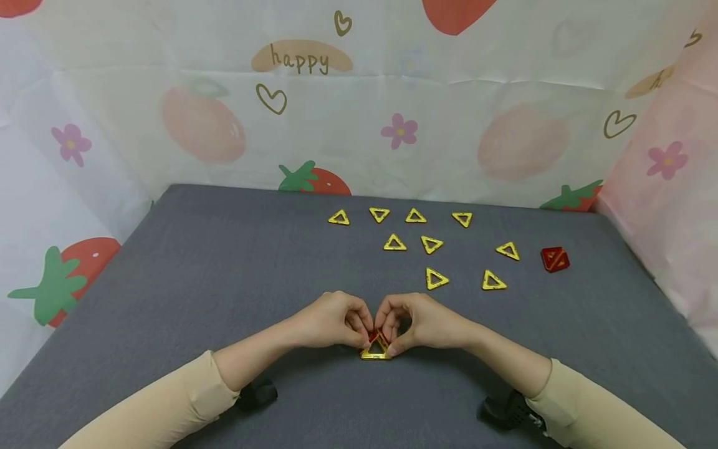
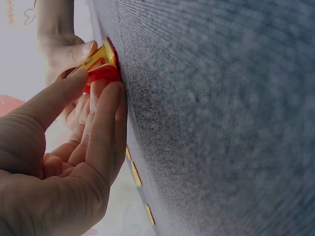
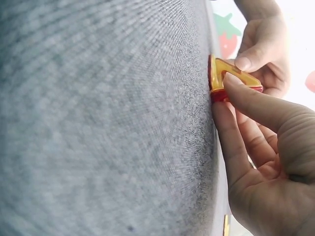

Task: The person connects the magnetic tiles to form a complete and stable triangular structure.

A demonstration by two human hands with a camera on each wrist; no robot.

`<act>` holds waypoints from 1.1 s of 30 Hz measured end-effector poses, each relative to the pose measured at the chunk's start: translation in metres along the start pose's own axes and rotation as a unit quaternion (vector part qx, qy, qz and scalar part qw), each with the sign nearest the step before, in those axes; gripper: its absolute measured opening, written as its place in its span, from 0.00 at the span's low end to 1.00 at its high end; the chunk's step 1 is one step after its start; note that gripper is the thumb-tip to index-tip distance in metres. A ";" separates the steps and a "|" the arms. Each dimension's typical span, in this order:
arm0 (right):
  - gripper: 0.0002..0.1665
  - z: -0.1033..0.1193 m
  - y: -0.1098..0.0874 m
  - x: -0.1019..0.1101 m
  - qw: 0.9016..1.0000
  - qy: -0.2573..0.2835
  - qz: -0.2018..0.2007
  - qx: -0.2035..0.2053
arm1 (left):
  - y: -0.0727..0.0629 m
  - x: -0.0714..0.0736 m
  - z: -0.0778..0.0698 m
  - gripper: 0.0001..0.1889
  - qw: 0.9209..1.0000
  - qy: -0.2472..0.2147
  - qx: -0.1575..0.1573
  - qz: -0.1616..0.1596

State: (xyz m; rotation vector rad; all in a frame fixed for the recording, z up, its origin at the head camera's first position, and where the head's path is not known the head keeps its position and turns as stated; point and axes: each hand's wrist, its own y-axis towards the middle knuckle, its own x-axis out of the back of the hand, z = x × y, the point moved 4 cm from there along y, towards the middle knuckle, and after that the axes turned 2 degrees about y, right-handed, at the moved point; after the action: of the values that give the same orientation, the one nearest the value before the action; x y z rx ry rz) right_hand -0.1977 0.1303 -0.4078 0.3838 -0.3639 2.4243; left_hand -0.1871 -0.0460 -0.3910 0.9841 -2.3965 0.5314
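Between both hands, close over the grey cloth, is a small pyramid-like piece made of a yellow triangle tile (image 1: pixel 374 357) and red triangle tiles (image 2: pixel 104 74). My left hand (image 1: pixel 336 319) pinches its left side with thumb and fingertips. From the other side, my right hand (image 1: pixel 423 321) holds it the same way, thumb on the yellow face (image 3: pixel 250 78) and fingers behind on the red. The yellow tile leans toward me with its base edge low at the cloth. Fingers hide much of the red tiles in the head view.
Several loose yellow triangle tiles (image 1: pixel 395 243) lie scattered flat beyond the hands. Farther right lies a pair of red triangle tiles (image 1: pixel 555 259) forming a square. Grey cloth (image 1: pixel 224 262) covers the table, with a printed curtain (image 1: pixel 348 125) hanging behind and along the sides.
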 end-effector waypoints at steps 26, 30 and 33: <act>0.19 0.001 -0.001 0.000 0.999 -0.010 0.017 0.043 | 0.002 0.002 0.005 0.10 0.999 -0.044 0.022 0.017; 0.19 0.001 -0.001 -0.001 0.999 -0.009 0.019 0.041 | 0.003 0.007 0.006 0.11 0.998 -0.057 0.024 0.020; 0.19 0.002 -0.001 -0.001 0.999 -0.009 0.018 0.037 | 0.004 0.015 0.007 0.12 0.998 -0.059 0.031 0.014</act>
State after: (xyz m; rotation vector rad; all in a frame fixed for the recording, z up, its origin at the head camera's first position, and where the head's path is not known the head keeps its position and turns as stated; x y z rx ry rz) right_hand -0.1960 0.1297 -0.4066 0.4351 -0.2924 2.4767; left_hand -0.2017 -0.0549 -0.3881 1.0362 -2.5153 0.5743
